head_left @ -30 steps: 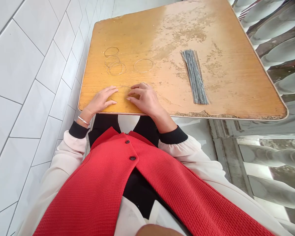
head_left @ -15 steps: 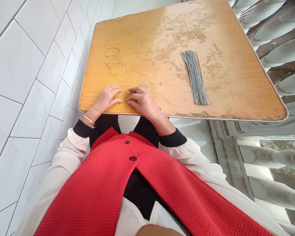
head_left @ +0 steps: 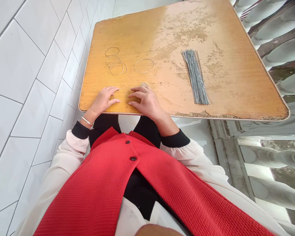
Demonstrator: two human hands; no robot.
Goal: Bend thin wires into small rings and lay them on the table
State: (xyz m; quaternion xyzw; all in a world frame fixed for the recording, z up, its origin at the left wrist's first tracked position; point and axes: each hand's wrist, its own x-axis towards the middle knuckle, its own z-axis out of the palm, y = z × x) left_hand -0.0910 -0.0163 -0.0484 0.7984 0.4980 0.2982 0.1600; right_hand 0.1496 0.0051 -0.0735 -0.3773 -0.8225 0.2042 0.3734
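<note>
Close to the near edge of the table, my left hand and my right hand face each other with a small gap between them. A thin curved wire shows faintly across this gap, and my fingers are curled lightly around it. Most of its outline is lost against the wood and behind the fingers. Just beyond my hands lies a single wire ring. Several overlapping wire rings lie to its left. A bundle of straight grey wires rests farther right.
A white tiled wall runs along the left side of the table. White balusters stand beyond the right edge. The tabletop's surface is worn, and its near edge is chipped.
My hands have drawn slightly apart, the right one moving a little to the right. The rings and the wire bundle lie as before.
</note>
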